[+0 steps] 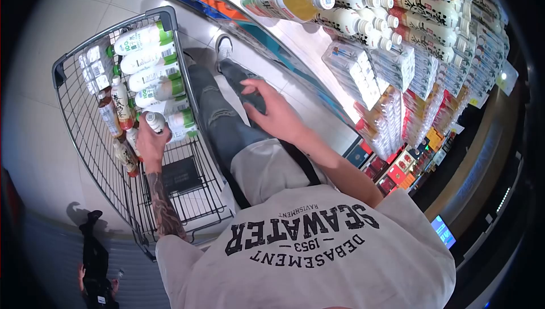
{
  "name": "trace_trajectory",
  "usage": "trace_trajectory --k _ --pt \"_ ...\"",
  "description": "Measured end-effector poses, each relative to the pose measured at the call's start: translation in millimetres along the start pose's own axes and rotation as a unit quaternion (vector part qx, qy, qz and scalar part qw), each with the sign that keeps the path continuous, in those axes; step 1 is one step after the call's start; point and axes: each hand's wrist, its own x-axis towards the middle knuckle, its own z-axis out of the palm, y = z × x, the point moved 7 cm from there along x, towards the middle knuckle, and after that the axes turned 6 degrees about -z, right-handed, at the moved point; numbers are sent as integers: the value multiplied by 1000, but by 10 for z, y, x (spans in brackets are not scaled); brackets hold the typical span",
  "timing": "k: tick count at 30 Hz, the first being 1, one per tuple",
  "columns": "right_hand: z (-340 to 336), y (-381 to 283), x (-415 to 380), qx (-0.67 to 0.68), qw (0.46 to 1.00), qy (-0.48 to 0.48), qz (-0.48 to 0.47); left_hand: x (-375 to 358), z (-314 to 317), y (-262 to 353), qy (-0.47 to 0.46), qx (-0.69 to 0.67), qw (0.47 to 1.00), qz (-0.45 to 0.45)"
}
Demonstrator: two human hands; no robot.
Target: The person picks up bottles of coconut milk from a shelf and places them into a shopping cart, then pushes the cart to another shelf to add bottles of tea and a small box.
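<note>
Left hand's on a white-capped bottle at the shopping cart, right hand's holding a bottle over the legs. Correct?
Not quite: the right hand holds no bottle; it's empty over the legs, as the head view shows. The left hand is indeed on a white-capped bottle at the shopping cart.

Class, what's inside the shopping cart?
The cart holds green-labelled bottles, brownish bottles, pale packaging and, in the left hand, a white-capped bottle; anything beneath them is covered.
</note>
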Motion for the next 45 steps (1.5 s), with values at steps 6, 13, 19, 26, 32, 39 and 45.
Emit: trace_trajectory --k 6,13,19,26,32,39,45 --pt "-57 -742 -147 23 989 -8 -144 -718 -946 1888 17 54 941 333" --pt "-756 -754 -342 -148 974 105 -135 -993 -664 3094 -54 -99 883 455" --pt "-1620 -182 -501 -199 939 279 40 -892 -577 2983 -33 -264 886 379" --pt "-2341 388 -308 -243 903 341 99 -410 -417 1263 -1 -169 981 92" --pt "-2467 536 -144 -122 911 390 48 -184 -203 -414 103 -120 986 53" --pt "-2476 517 -82 -109 914 391 21 -102 173 -2113 194 -25 976 -99" --pt "-2461 688 -105 -96 915 392 3 39 306 -2557 205 -40 972 -109"
